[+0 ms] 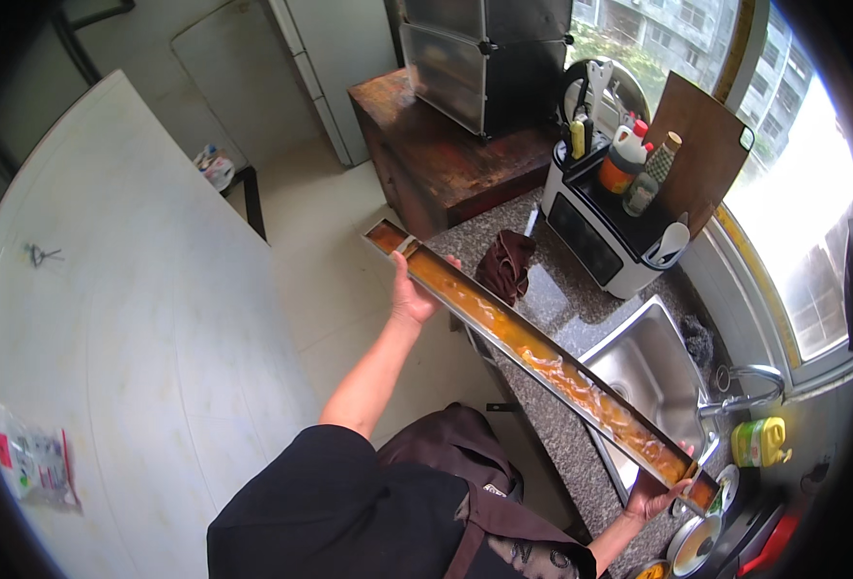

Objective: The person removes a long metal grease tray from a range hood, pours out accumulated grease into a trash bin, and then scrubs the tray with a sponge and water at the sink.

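A long, narrow metal trough [527,351], probably a range hood's grease tray, lies slantwise across the view over the granite counter's edge and the sink. Brownish-orange greasy liquid with pale, shiny streaks covers its inside. My left hand [415,293] grips the trough near its upper left end, thumb on the near rim. Near the lower right end, my right hand [651,492] holds it from beneath, with the thumb at the rim. Beyond the trough, a dark brown cloth [506,266] lies crumpled on the counter [553,427].
A stainless steel sink [647,362] with a faucet [748,394] is under the trough. Behind stand a utensil holder [589,239] with bottles and a wooden cutting board [701,145]. A yellow detergent bottle [756,441] and a lidded pot [694,543] are at the right.
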### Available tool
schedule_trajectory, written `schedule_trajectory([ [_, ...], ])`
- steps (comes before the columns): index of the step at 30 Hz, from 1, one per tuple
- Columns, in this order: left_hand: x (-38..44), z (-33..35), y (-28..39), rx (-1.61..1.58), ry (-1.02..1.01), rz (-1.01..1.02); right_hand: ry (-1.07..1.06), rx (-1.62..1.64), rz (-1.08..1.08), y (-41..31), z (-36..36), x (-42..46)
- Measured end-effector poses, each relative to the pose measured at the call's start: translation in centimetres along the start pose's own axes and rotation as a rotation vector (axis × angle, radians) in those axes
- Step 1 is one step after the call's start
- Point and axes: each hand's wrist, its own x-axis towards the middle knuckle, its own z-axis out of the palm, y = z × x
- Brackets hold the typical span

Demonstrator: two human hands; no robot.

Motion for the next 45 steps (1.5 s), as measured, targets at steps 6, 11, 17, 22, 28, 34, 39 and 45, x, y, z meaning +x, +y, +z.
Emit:
schedule_trajectory([
  [6,-0.2,0.1,-0.8,-0.003,-0.045,-0.023,0.016,0.038,0.031,-0.7,-0.6,-0.9],
  [11,0.1,-0.3,-1.3,0.01,-0.032,-0.022,-0.069,0.128,0.09,-0.8,-2.6,-1.3],
  [17,0.9,-0.9,-0.2,0.002,0.001,-0.034,-0.04,0.167,0.102,0.4,-4.0,-1.2],
  [22,1.2,-2.0,1.9,0.022,0.007,-0.009,-0.029,0.108,0.122,2.7,-2.0,-1.6],
  [28,0.0,-3.2,4.0,0.121,0.01,0.019,-0.034,0.013,0.138,4.3,0.3,-1.6],
  [34,-2.3,-5.9,5.4,0.097,0.089,0.048,-0.074,-0.012,0.182,6.0,0.9,-1.4],
  [39,-4.0,-8.1,7.1,0.089,0.115,0.054,-0.116,0.004,0.218,8.0,1.1,-2.2],
  [45,-4.6,-10.8,9.3,0.057,0.159,0.079,-0.098,-0.06,0.2,11.3,2.3,-4.0],
])
